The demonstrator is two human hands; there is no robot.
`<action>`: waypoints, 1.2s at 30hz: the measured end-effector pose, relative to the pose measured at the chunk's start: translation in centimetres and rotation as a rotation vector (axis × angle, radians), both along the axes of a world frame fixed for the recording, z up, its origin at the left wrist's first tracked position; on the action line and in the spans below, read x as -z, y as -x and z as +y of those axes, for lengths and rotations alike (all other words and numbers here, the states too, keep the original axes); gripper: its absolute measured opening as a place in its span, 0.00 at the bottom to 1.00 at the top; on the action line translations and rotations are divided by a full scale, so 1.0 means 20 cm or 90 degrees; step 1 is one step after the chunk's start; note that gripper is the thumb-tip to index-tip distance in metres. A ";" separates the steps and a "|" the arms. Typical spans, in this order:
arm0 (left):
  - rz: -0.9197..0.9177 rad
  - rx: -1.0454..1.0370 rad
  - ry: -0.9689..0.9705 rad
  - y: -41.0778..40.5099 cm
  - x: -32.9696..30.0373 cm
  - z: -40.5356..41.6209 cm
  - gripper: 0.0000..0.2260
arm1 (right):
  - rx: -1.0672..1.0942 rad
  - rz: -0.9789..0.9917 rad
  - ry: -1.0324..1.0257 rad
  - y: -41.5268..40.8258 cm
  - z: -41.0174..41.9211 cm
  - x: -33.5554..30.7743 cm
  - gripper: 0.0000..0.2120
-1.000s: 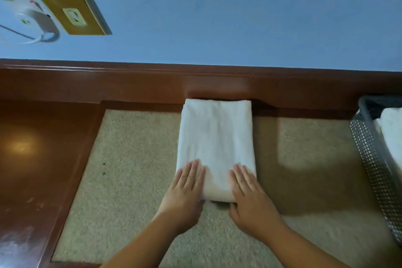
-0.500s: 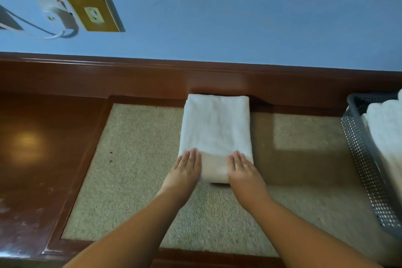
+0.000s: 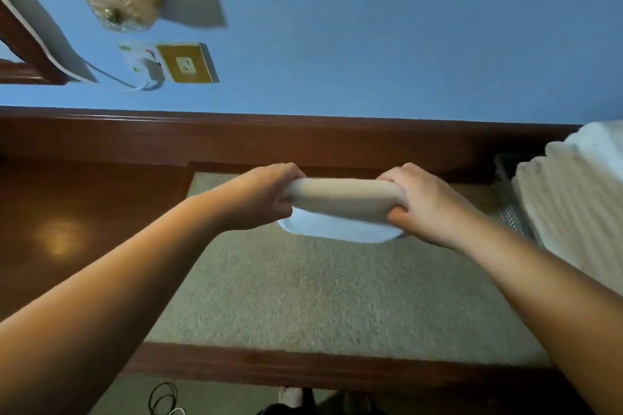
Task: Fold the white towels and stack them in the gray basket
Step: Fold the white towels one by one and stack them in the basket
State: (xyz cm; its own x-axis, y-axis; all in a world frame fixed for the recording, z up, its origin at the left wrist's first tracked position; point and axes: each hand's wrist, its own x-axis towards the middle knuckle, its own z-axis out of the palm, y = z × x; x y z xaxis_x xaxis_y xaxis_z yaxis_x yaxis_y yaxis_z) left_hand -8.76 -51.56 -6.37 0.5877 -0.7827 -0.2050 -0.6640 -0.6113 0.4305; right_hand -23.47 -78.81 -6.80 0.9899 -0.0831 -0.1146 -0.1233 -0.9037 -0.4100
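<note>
1. Both hands hold the folded towel (image 3: pixel 340 199) by its short ends: the left hand (image 3: pixel 266 199) is curled tight around one end and the right hand (image 3: pixel 424 202) around the other, each grip pressed together on the cloth, thumbs under and fingers over.
2. Between the hands the towel is a thick, rounded bundle held level, at the far edge of the carpeted surface (image 3: pixel 337 290), close to the wooden ledge (image 3: pixel 303 141). A lower layer sags beneath the bundle as a pale curve, so the fold looks loose on its underside.
3. At the right edge of view stands the gray basket (image 3: pixel 509 202), with a tall stack of white towels (image 3: pixel 580 199) already rising well above its rim. Only a strip of its mesh wall shows.
4. My reading is that the step in hand is carrying this towel over to the stack. To do it well, keep both ends pinched evenly so the layers do not slide, and tuck the sagging layer up before setting down.
5. Since the stack is high, lower the towel flat and square on top; an off-centre landing could tip the pile.
</note>
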 end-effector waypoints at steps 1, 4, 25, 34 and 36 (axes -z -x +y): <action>0.022 -0.023 0.027 0.00 -0.07 0.01 0.18 | 0.000 0.002 -0.026 0.00 -0.03 -0.07 0.21; 0.085 -0.072 0.111 0.00 -0.19 0.03 0.17 | 0.006 0.019 -0.087 0.01 -0.11 -0.23 0.22; 0.321 -0.310 0.222 -0.42 0.59 -0.41 0.13 | 0.191 0.119 -0.327 -0.51 -0.52 0.53 0.20; 0.442 -0.469 0.080 -0.43 1.08 -0.49 0.30 | 0.499 0.129 -0.517 -0.51 -0.33 1.11 0.29; 0.406 -0.474 0.036 -0.31 1.18 -0.43 0.33 | 0.501 0.147 -0.462 -0.40 -0.25 1.19 0.25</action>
State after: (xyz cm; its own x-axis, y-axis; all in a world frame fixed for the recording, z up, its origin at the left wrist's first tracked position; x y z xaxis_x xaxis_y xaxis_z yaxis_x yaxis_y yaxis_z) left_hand -2.47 -60.11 -30.05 0.7268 -0.2761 -0.6289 0.2496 -0.7469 0.6163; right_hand -15.51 -83.82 -30.60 0.6377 -0.5205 -0.5679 -0.7029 -0.0914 -0.7054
